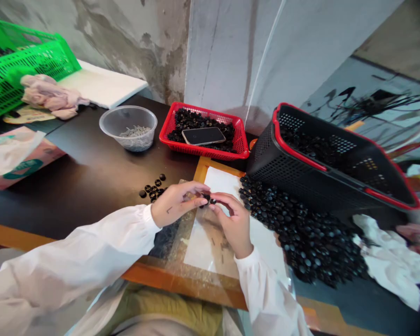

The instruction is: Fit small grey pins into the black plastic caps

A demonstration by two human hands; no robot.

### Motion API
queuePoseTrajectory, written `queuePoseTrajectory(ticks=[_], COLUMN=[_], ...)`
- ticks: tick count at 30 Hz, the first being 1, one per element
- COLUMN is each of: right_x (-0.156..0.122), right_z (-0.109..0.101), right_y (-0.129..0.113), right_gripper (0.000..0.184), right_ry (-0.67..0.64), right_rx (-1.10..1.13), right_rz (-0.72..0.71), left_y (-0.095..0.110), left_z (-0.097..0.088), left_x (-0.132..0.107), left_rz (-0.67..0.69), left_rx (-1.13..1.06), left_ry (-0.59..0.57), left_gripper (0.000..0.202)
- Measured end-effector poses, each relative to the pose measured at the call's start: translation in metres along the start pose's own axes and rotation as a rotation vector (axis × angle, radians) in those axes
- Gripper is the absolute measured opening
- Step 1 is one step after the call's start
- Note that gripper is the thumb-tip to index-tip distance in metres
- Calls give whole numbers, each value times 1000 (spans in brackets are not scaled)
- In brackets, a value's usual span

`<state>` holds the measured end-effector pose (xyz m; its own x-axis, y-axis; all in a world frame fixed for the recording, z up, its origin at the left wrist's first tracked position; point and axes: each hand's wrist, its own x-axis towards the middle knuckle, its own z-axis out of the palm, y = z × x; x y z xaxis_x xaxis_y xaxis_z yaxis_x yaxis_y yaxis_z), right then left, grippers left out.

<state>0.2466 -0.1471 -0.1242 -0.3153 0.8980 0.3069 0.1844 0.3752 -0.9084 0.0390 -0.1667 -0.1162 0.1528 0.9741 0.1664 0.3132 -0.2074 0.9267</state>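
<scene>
Small black parts (pixel 196 120) (phone (pixel 203 136) on top) in the red basket (pixel 203 150)

One phone (pixel 203 136); one bowl (pixel 112 126); one red tray (pixel 203 150)

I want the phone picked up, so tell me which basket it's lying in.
The small red basket between the clear bowl and the black basket; it alone shows a phone lying inside.

My left arm (pixel 87 247) slants in long, my right arm (pixel 269 291) angles up shorter, and look: left hand (pixel 178 201), right hand (pixel 234 221) facing, right fingers (pixel 228 199) bent, left fingers (pixel 193 187) straighter, thumbs (pixel 195 204) opposed, both pinching close together!
</scene>
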Motion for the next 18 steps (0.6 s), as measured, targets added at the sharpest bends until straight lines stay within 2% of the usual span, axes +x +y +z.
queuePoseTrajectory(ticks=[1,2,3,4,6,8,10,13,18], right_x=[0,0,-1,-1,-1,-1,0,0,0], right_z=[0,0,1,2,4,6,7,8,8], right_y=[2,3,5,5,6,5,4,2,-2], right_gripper=[15,18,22,26,30,25,19,18,16], right_ry=[4,13,26,44,74,71,49,33,22], right_rx=[30,71,120,172,253,266,248,255,284], right_rz=[34,71,104,131,161,178,194,218,231], left_y=[1,1,0,-2,-10,-20,-28,-28,-19], left_z=[-13,-26,-41,-55,-77,-91,-94,-85,-59], left_x=[0,-1,-3,-4,-8,-12,-14,-13,-12], left_rz=[92,143,141,106,25,-12,14,53,9], left_rx=[221,438,629,775,931,995,992,958,1025], left_ry=[60,173,290,349,355,283,173,41,29], left_gripper=[27,24,25,26,30,35,35,35,32])
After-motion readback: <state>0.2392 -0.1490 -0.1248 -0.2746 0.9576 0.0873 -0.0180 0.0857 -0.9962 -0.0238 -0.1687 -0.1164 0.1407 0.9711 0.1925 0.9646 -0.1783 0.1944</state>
